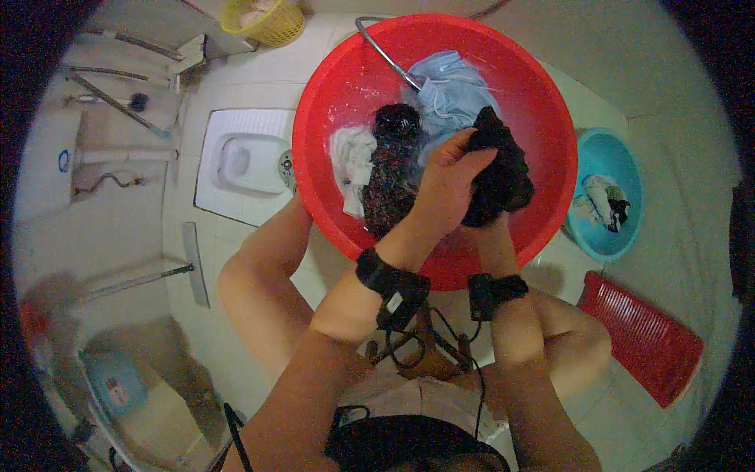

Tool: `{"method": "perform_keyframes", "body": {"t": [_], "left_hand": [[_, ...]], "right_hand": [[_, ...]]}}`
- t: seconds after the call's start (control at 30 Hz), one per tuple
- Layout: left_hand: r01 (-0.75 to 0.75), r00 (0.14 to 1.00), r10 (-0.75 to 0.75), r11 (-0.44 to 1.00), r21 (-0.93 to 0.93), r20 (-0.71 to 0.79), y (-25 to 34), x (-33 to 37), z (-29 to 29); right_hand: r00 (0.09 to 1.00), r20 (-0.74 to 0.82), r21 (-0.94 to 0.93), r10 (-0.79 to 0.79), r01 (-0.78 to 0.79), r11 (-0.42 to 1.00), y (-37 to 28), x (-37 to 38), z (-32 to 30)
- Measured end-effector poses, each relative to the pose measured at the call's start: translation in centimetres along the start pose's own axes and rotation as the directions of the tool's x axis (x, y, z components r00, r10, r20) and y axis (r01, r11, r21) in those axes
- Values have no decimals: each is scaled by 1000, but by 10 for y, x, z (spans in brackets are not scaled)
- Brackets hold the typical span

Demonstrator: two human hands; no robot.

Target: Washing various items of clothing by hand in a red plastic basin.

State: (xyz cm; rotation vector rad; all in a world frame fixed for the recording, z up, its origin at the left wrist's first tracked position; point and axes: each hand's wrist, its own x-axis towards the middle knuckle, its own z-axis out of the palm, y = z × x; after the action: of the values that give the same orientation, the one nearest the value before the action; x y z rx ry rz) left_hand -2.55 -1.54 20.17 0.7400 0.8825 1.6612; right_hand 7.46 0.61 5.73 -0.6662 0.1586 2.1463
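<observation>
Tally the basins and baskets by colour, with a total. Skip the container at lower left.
Red: 1, the large basin
Light blue: 1, the smaller basin at right
Yellow: 1, the basket at upper left
Total: 3

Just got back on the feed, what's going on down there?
A person's left hand grips a bunched black cloth over a red basin; the right hand is at its lower edge, mostly hidden. Light blue cloth, white cloth and dark cloth lie in the basin. More cloths sit in a blue basin on the right.
</observation>
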Motion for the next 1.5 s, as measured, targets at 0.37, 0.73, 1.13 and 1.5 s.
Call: {"method": "perform_keyframes", "body": {"t": [0.37, 0.73, 1.13, 1.5], "left_hand": [[426, 756, -600, 146, 893, -263, -189, -90, -208], [12, 710, -700, 122, 993, 78, -192, -65, -243], [148, 869, -435, -226, 963, -236, -195, -5, -192], [261, 904, -392, 184, 948, -173, -188, -109, -96]], "right_hand": [[791, 420, -554, -445, -165, -816, -58, 9, -101], [949, -244, -209, 201, 151, -966, -50, 44, -188], [899, -421, -274, -124, -256, -927, -78, 53, -178], [973, -33, -965, -229, 28, 260, -54, -19, -127]]}}
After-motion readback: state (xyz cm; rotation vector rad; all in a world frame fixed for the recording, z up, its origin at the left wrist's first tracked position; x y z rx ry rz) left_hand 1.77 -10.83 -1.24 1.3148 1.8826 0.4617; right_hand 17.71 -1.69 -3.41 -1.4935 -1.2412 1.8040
